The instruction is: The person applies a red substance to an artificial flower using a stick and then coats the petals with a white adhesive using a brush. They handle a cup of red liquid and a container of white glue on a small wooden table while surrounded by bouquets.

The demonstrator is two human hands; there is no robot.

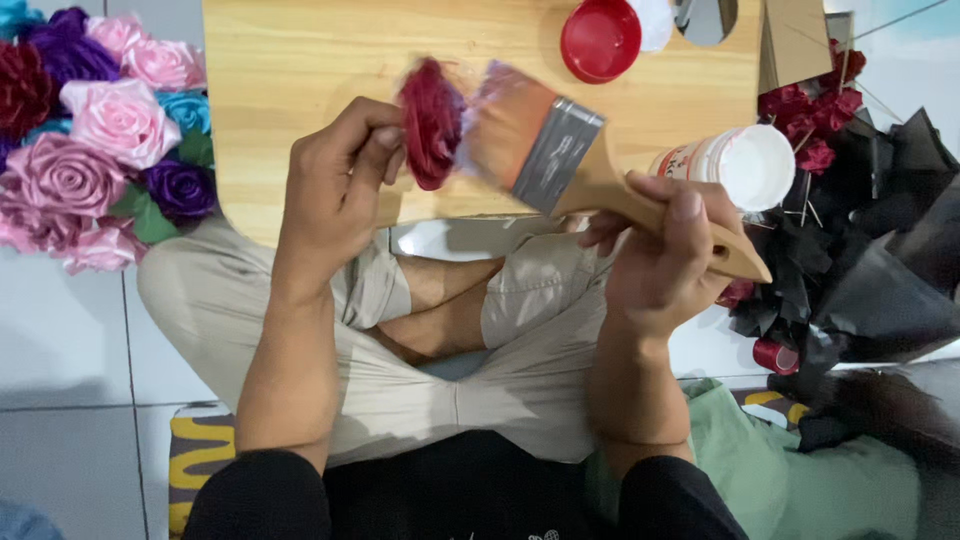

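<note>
Bright, even daylight, soft shadows, mild glare on floor tiles (60,330), motion blur on brush bristles (500,120).

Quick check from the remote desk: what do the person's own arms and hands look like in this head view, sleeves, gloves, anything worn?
Both hands are bare: the left hand and right hand wear no gloves, and no rings or watch are visible. The forearms are uncovered. Black sleeves are pushed up near the elbows on both arms, plain and unmarked as far as the view shows.

Our left hand (335,190) pinching a dark red fabric rose (431,122), our right hand (665,255) gripping a wide wooden-handled paintbrush (560,155) whose bristles touch it, above our pale wooden worktop (300,60), a red round lid (600,38) on it
</note>
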